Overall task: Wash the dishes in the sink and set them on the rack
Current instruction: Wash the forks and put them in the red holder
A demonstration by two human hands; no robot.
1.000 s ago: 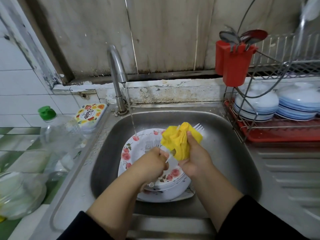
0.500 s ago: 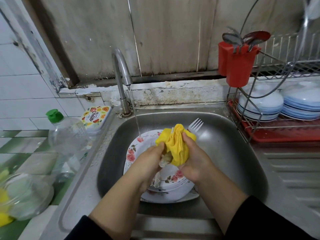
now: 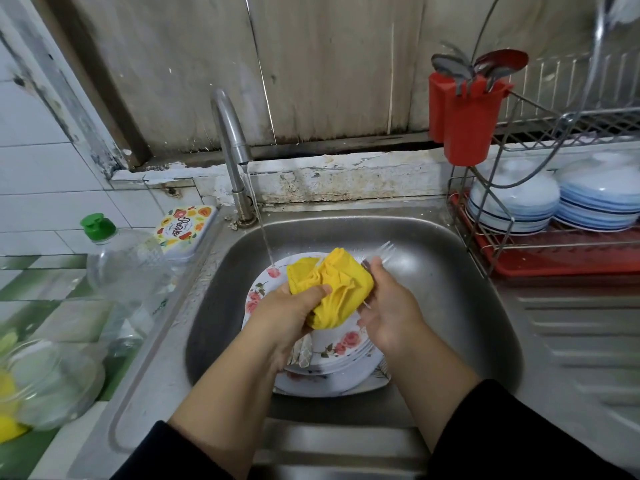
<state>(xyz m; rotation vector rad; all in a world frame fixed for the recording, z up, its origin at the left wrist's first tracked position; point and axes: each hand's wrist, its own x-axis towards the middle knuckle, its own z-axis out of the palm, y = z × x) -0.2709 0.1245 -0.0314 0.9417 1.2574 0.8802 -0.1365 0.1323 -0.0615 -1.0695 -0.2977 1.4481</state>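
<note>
A stained, weathered wall backs this narrow washing corner, with a steel sink [image 3: 450, 271] set into the desk and a thin stream from the tap [image 3: 230, 140] running down onto the stack of flowered plates [image 3: 332, 344] lying in the basin. The left hand [image 3: 284, 313] grips a bunched yellow cloth [image 3: 329, 289], thumb on top and fingers curled under it, over the plates, probably so that drips fall back into the sink. The right hand [image 3: 388, 310] holds a clear plastic fork [image 3: 381, 252] by its handle, its tines poking out beyond the cloth toward the back of the basin; the handle seems to run into the cloth, which would suit wiping it along its length. How the right fingers close round the handle I cannot tell, since the cloth and the back of the hand hide them. Just to the right stands the wire rack [image 3: 485, 216], already carrying upturned bowls [image 3: 516, 202], with a red cutlery holder [image 3: 465, 123] hung at its corner, within easy reach for the fork once it is rinsed. A clear bottle [image 3: 124, 268] with a green cap waits at the left.
</note>
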